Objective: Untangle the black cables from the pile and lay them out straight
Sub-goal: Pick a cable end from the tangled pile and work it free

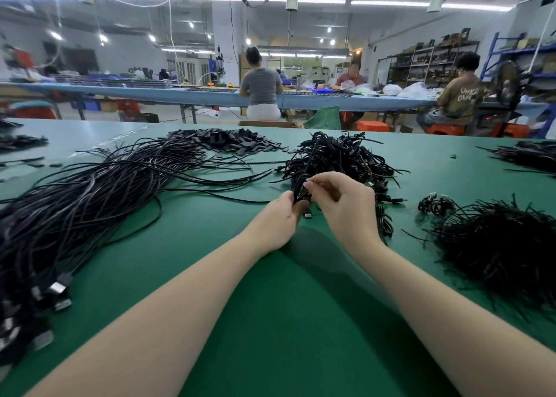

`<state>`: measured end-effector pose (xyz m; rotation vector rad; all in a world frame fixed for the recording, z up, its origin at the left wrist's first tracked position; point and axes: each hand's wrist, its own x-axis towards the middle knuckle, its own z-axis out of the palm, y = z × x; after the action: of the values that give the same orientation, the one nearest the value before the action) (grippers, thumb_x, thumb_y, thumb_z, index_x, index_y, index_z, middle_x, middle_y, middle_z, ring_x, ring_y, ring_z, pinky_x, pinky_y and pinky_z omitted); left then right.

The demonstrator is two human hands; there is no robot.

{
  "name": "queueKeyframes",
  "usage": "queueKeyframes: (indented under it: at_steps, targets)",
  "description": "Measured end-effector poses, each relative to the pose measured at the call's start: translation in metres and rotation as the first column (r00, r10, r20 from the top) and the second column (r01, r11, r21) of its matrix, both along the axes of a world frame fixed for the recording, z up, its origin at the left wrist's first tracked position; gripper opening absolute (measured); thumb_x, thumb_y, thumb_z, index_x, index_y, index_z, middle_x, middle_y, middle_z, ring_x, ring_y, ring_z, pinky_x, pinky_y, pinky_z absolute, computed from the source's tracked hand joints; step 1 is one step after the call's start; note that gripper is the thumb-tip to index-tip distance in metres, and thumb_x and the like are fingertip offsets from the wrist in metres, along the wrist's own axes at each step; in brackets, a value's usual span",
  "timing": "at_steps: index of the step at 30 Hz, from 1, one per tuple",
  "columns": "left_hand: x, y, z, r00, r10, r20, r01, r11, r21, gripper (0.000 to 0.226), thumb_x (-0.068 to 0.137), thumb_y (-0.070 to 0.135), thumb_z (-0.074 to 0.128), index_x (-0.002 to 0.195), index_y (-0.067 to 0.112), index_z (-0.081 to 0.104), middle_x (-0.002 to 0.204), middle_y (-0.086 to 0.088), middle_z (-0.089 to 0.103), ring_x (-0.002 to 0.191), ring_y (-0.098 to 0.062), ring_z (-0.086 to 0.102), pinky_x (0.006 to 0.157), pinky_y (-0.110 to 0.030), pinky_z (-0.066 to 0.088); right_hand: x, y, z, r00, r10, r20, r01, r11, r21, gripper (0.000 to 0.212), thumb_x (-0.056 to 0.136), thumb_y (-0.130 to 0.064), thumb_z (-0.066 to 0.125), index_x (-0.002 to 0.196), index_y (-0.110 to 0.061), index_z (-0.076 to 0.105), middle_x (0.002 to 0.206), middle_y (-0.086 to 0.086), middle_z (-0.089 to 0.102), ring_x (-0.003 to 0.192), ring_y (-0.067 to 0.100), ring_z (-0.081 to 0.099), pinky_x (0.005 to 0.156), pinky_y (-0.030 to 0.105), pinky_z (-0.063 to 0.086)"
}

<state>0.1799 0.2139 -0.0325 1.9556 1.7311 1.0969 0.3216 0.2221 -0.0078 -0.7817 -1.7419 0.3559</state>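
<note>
We pinch one cable (301, 193) with both hands, left (278, 220) and right (346, 205), at the near edge of the pile (337, 159) on the worktop (270, 306), probably to free it for the straight bundle (90, 192) at left.

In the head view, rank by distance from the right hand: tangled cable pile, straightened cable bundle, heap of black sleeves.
1. Tangled cable pile, just beyond the right hand.
2. Heap of black sleeves, far, left of centre.
3. Straightened cable bundle, far left.

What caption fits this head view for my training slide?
Both hands pinch a black cable from the tangled pile.
</note>
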Motion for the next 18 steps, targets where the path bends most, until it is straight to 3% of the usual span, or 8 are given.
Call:
queueKeyframes:
  at_steps: [5,8,11,14,16,18]
  targets:
    - [0.002,-0.002,-0.002,0.997,-0.001,-0.076,0.002,1.0,0.019,0.029,0.102,0.034,0.039,0.076,0.02,0.034,0.074,-0.001,0.049,0.072,-0.029,0.048,0.061,-0.036,0.031,-0.002,-0.003,-0.006,0.999,0.036,0.002,-0.036,0.999,-0.007,0.009,0.086,-0.016,0.07,0.086,-0.025,0.071,0.076,-0.022,0.066,0.074,-0.004,0.063,0.066,0.01,0.048]
    - [0.004,-0.004,-0.004,0.975,0.027,-0.223,-0.017,0.999,0.046,0.024,0.102,0.03,0.035,0.104,0.009,0.046,0.098,-0.016,0.061,0.09,-0.034,0.057,0.071,-0.037,0.043,-0.003,-0.004,-0.008,0.998,0.002,0.066,-0.004,1.0,0.031,0.005,0.087,-0.02,0.069,0.089,-0.023,0.073,0.077,-0.026,0.063,0.078,-0.005,0.062,0.069,0.01,0.047]
    - [0.009,-0.002,-0.008,0.89,0.141,-0.434,-0.114,0.99,0.088,0.034,0.102,0.029,0.029,0.124,0.008,0.044,0.111,-0.016,0.061,0.095,-0.035,0.059,0.07,-0.037,0.043,-0.002,-0.008,-0.002,0.989,-0.019,0.149,0.007,0.996,0.083,0.005,0.087,-0.024,0.069,0.088,-0.022,0.073,0.078,-0.02,0.066,0.077,0.002,0.061,0.073,0.023,0.051]
    - [0.011,-0.006,-0.004,0.764,0.289,-0.577,-0.121,0.942,0.312,0.032,0.1,0.035,0.027,0.112,0.015,0.049,0.1,-0.008,0.067,0.085,-0.034,0.063,0.062,-0.032,0.031,0.005,-0.006,0.014,0.896,-0.152,0.417,0.07,0.976,0.206,0.01,0.086,-0.034,0.067,0.085,-0.025,0.072,0.077,-0.011,0.069,0.078,0.015,0.059,0.077,0.038,0.048]
    - [0.008,-0.008,0.002,0.659,0.344,-0.668,-0.039,0.903,0.427,0.03,0.1,0.035,0.029,0.109,0.014,0.049,0.097,-0.005,0.068,0.084,-0.032,0.064,0.065,-0.032,0.026,0.015,0.0,0.033,0.832,-0.183,0.524,0.114,0.98,0.161,0.012,0.085,-0.041,0.067,0.08,-0.031,0.07,0.073,-0.015,0.066,0.077,0.012,0.058,0.076,0.035,0.045]
    - [0.005,-0.012,0.011,0.617,0.346,-0.707,0.053,0.878,0.476,0.021,0.097,0.03,0.042,0.102,0.014,0.054,0.089,-0.004,0.066,0.078,-0.03,0.064,0.065,-0.033,0.025,0.028,0.007,0.049,0.815,-0.068,0.576,0.096,0.995,-0.018,0.016,0.084,-0.043,0.068,0.073,-0.033,0.064,0.068,-0.017,0.062,0.065,0.002,0.055,0.063,0.027,0.043]
